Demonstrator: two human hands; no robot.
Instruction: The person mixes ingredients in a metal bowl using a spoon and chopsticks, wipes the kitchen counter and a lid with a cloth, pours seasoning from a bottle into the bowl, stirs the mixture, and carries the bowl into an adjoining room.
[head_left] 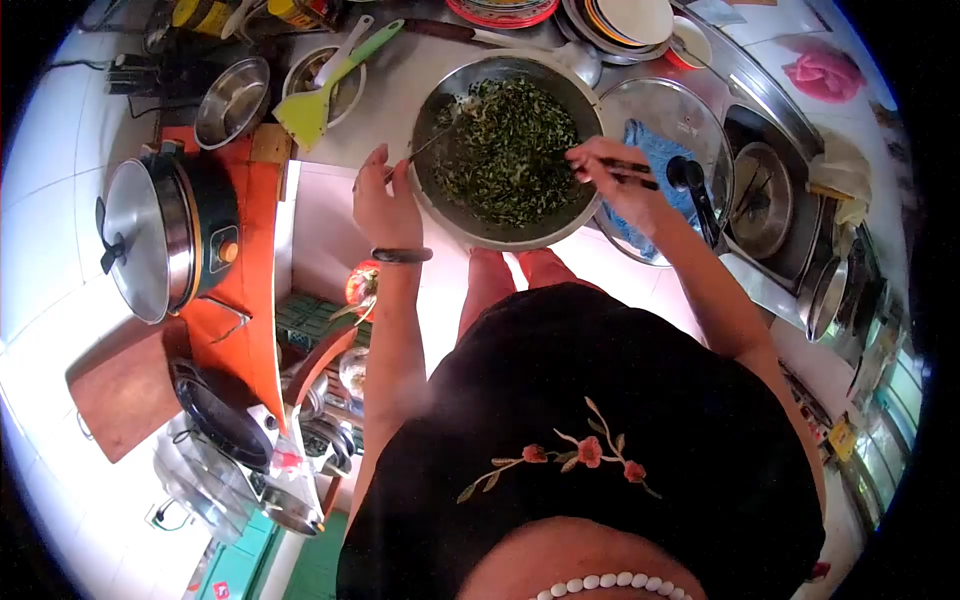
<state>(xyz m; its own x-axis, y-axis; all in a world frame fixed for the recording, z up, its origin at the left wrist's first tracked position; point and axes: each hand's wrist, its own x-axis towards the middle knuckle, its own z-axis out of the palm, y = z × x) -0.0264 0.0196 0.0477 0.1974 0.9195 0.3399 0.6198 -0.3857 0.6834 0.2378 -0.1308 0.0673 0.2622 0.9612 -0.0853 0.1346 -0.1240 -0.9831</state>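
Observation:
A large metal bowl (pixel 505 242) stands at the counter's front edge, holding finely chopped dark greens (pixel 515 150) mixed with paler bits. At the bowl's left rim, my left hand (pixel 388 212) pinches the thin handle of a metal utensil (pixel 432 140). Its far end dips toward the greens, so I cannot tell whether it is a spoon or a fork. Dark chopsticks (pixel 632 172) are gripped in my right hand (pixel 622 190) over the right rim, their tips at the edge of the greens.
Right of the bowl lie a glass lid (pixel 655 95), a blue cloth (pixel 655 165) and a sink holding a metal basin (pixel 760 205). A green spatula (pixel 310 112) rests across a bowl at the left. Plates (pixel 630 18) are stacked behind. An electric cooker (pixel 170 235) stands on the orange surface.

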